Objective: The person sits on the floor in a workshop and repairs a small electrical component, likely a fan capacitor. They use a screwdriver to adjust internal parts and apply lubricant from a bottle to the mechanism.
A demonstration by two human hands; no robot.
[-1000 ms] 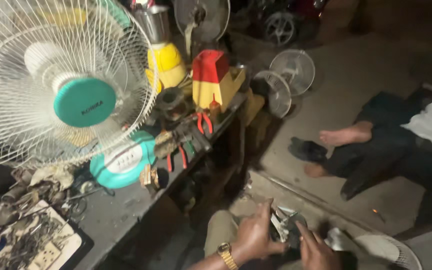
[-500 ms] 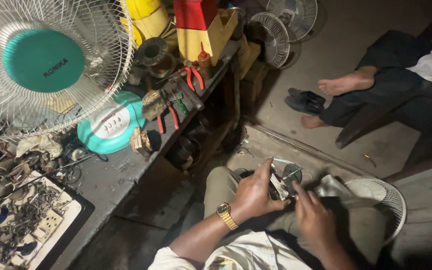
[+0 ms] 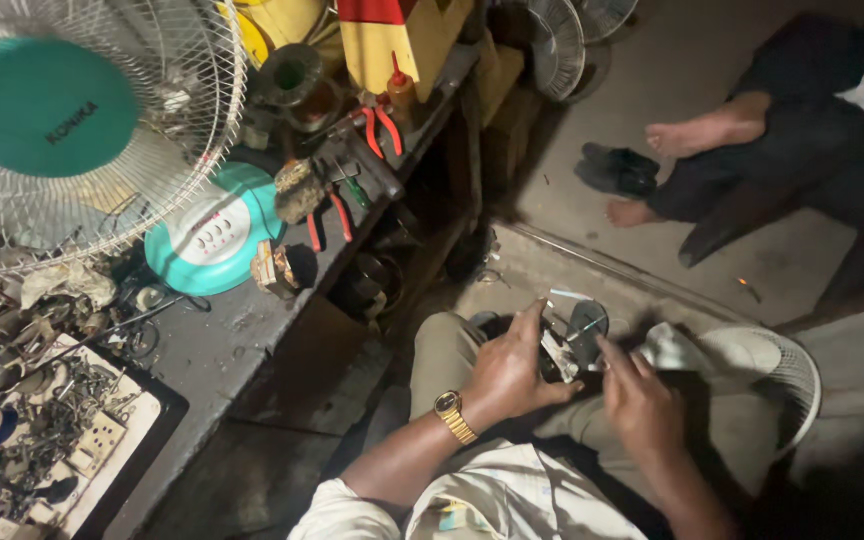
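Note:
I sit low with a small dark fan motor part [image 3: 574,338] over my lap. My left hand [image 3: 513,368], with a gold watch on its wrist, grips the part from the left with the fingers curled round it. My right hand [image 3: 636,398] holds it from the right, fingers closed on its edge near a thin metal piece. A white fan grille [image 3: 784,368] lies on the floor just right of my hands.
A cluttered grey workbench [image 3: 214,338] stands at left with a white-caged teal fan [image 3: 52,120], a teal fan base [image 3: 210,240], red-handled pliers [image 3: 330,215] and a tray of small parts [image 3: 62,430]. Another person's bare feet [image 3: 697,135] and sandals rest on the floor at upper right.
The view has tipped down and closer to my lap. Both hands stay on the motor part, shifted slightly around it.

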